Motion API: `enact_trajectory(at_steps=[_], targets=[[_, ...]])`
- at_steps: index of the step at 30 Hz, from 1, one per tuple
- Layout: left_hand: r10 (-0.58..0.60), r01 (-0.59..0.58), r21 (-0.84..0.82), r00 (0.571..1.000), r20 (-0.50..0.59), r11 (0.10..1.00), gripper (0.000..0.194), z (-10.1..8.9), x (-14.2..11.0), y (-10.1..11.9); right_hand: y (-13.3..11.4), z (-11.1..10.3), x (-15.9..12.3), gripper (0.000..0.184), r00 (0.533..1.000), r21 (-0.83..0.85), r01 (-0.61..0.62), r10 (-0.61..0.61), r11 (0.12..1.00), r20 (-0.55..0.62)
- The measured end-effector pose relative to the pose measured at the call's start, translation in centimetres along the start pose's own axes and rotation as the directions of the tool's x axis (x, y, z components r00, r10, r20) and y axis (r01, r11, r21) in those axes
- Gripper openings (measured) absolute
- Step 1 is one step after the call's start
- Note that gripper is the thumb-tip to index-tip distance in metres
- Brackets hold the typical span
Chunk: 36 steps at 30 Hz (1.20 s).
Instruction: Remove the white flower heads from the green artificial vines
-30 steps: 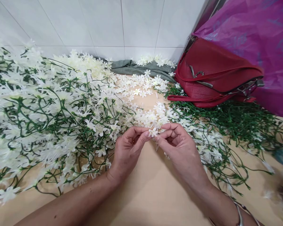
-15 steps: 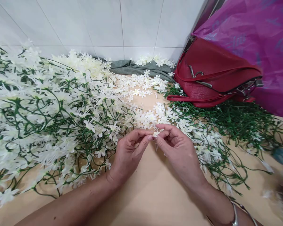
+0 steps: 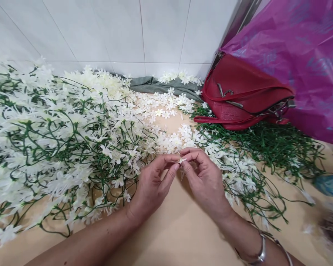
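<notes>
A small white artificial flower (image 3: 181, 160) is pinched between the fingertips of both hands, just above the table (image 3: 166, 229). My left hand (image 3: 155, 183) grips it from the left with thumb and index finger. From the other side, the thumb and fingers of my right hand (image 3: 205, 177) close on it, and a thin pale piece hangs below them. Loose white blossoms (image 3: 169, 142) lie right behind the fingertips. To the left of my left hand rises a big heap of white artificial flowers on green stems (image 3: 72, 147). More stems with white flowers (image 3: 244, 177) lie beside my right hand.
A red handbag (image 3: 238, 96) rests on green stems (image 3: 283, 147) at the back right, with a purple plastic bag (image 3: 316, 66) behind it. Grey-green cloth (image 3: 152, 85) lies along the tiled wall (image 3: 122, 33). A blue object (image 3: 330, 184) sits at the right edge.
The camera view has tilted and shifted slightly. Both hands stay together at the white flower, which has turned a little between the fingertips.
</notes>
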<state>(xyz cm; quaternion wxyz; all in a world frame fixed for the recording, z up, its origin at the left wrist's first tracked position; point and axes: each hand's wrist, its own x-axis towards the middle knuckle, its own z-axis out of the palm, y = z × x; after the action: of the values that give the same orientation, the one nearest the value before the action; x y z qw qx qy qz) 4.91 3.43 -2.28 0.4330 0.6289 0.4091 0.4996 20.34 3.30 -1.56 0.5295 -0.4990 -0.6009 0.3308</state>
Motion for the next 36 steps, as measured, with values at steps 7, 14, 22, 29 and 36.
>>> enact_trajectory(at_steps=[7, 14, 22, 29, 36], targets=[[0.006, -0.006, 0.006, 1.000, -0.001, 1.000, 0.014, 0.0, -0.1, 0.4, -0.8, 0.1, -0.2, 0.009, 0.999, -0.023, 0.028, -0.027, 0.999, 0.035], [0.047, -0.046, 0.037, 0.999, -0.007, 0.998, 0.017, -0.2, -0.2, 0.2, -0.2, 0.3, -0.3, 0.006, 0.998, -0.065, -0.016, 0.020, 0.998, 0.059], [0.246, -0.230, 0.280, 0.969, -0.024, 0.932, 0.016, 1.4, 2.6, 2.2, 0.2, 0.3, -0.5, 0.010, 0.995, -0.041, -0.035, 0.031, 0.999, -0.097], [-0.038, 0.025, 0.641, 0.999, 0.007, 0.767, 0.015, 4.4, 11.0, 1.7, 0.8, 0.3, -0.4, 0.006, 0.982, -0.023, -0.032, 0.027, 0.999, -0.185], [-0.044, 0.065, 0.683, 0.998, -0.049, 0.728, 0.006, 5.6, 12.5, 0.0, 0.9, 0.0, 0.0, 0.007, 0.983, -0.048, -0.039, 0.030, 0.998, -0.180]])
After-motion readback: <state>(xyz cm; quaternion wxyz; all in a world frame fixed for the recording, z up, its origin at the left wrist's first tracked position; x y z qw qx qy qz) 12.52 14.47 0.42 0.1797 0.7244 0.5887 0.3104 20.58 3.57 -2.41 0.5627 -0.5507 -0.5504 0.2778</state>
